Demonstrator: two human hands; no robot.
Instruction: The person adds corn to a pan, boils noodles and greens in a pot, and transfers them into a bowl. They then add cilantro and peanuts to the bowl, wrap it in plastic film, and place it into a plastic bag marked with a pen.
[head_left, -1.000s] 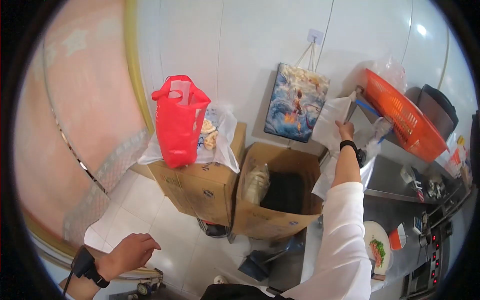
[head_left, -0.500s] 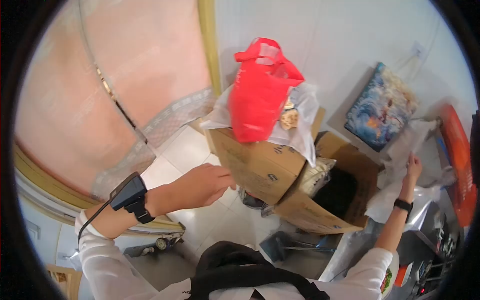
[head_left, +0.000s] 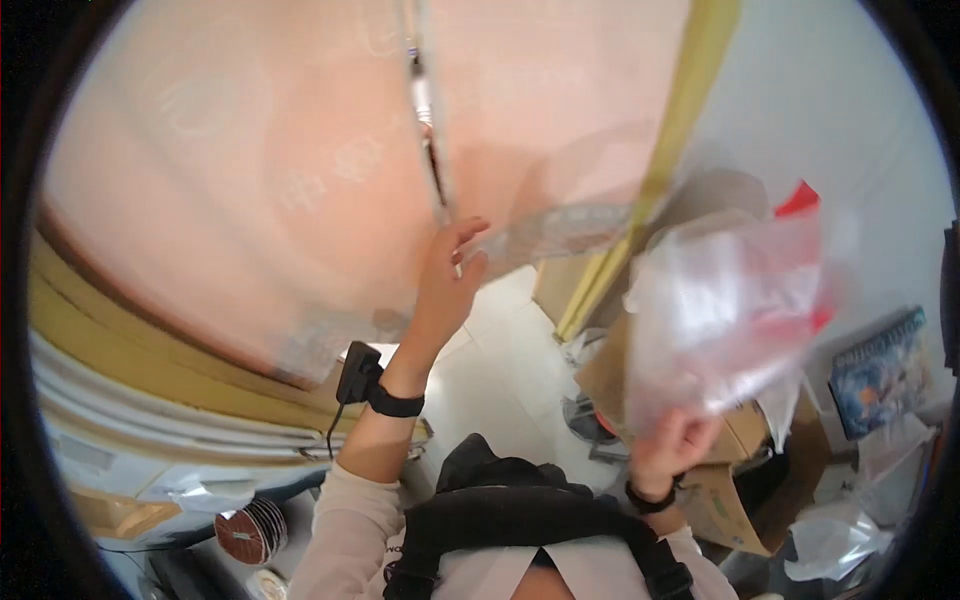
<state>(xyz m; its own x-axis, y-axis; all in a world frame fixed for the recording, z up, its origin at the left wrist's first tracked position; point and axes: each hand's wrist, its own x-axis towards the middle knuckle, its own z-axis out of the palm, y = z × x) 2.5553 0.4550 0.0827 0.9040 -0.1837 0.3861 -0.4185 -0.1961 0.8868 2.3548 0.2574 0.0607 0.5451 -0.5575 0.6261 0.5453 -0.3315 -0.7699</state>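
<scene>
Plastic bag (head_left: 705, 320) now rises from right hand (head_left: 672, 448).

plastic bag (head_left: 700, 330): translucent white | curtain (head_left: 250, 200): peach, pale lettering | wristbands (head_left: 397, 402): black

The blurred translucent bag (head_left: 715, 310) partly hides the red bag (head_left: 799, 200).

count: one left hand (head_left: 447, 280), one right hand (head_left: 676, 445), two black wrist straps (head_left: 396, 403), one clear plastic bag (head_left: 700, 325). background count: one red bag (head_left: 799, 201), one illustrated panel (head_left: 880, 375), two pink curtain panels (head_left: 250, 200), two cardboard boxes (head_left: 735, 515).
</scene>
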